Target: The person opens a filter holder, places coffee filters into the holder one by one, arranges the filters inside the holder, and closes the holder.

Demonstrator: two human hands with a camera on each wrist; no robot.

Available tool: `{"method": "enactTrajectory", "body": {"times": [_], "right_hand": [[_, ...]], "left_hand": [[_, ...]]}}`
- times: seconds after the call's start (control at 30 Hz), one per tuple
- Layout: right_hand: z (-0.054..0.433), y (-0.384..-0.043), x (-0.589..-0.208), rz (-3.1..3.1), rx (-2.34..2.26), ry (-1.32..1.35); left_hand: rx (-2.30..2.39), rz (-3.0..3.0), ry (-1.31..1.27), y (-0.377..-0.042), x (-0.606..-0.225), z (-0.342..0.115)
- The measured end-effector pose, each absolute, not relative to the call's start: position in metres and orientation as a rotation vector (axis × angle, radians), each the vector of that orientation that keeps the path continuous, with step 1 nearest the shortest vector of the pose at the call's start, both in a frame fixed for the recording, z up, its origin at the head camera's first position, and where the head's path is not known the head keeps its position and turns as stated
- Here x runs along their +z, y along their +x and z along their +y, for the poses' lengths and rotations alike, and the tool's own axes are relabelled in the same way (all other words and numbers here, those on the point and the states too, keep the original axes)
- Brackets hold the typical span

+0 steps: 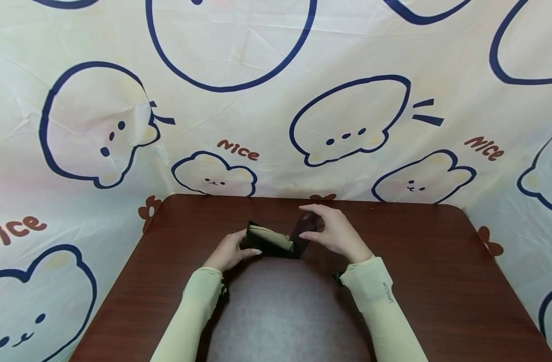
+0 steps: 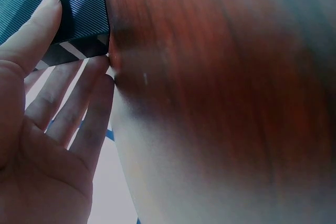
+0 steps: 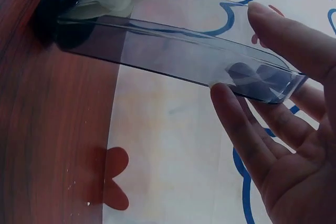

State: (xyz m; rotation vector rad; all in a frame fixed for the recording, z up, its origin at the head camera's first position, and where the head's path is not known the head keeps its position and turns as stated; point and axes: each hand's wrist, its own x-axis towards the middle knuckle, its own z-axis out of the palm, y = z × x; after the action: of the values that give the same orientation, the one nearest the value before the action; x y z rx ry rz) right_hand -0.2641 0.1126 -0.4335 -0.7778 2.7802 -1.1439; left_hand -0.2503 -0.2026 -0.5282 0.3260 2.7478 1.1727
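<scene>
A small black box (image 1: 266,247) with a finely ribbed face stands tilted over the far middle of the table, and pale sheets (image 1: 272,238) show inside it. My left hand (image 1: 229,251) grips its left end, the thumb on the ribbed side (image 2: 86,9) and the fingers behind. At the right end a smoky see-through lid (image 3: 168,51) is swung up from the box. My right hand (image 1: 336,229) holds this lid by its far end, thumb on one edge and fingertips on the other.
A dark reddish-brown wooden table (image 1: 420,281) lies beneath, with a shiny grey-looking patch (image 1: 289,311) in front of the box. Behind and beside it hangs a pale cloth (image 1: 271,120) printed with blue-outlined cartoon bears. Both forearms wear light green sleeves (image 1: 371,286).
</scene>
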Motion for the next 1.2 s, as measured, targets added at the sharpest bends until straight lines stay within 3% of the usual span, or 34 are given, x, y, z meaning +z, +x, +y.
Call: {"method": "enactTrajectory", "body": {"times": [1.2], "right_hand": [[0.067, -0.269, -0.43, 2.814, -1.014, -0.901]], "left_hand": [[1.22, 2.738, 0.348, -0.251, -0.528, -0.203]]}}
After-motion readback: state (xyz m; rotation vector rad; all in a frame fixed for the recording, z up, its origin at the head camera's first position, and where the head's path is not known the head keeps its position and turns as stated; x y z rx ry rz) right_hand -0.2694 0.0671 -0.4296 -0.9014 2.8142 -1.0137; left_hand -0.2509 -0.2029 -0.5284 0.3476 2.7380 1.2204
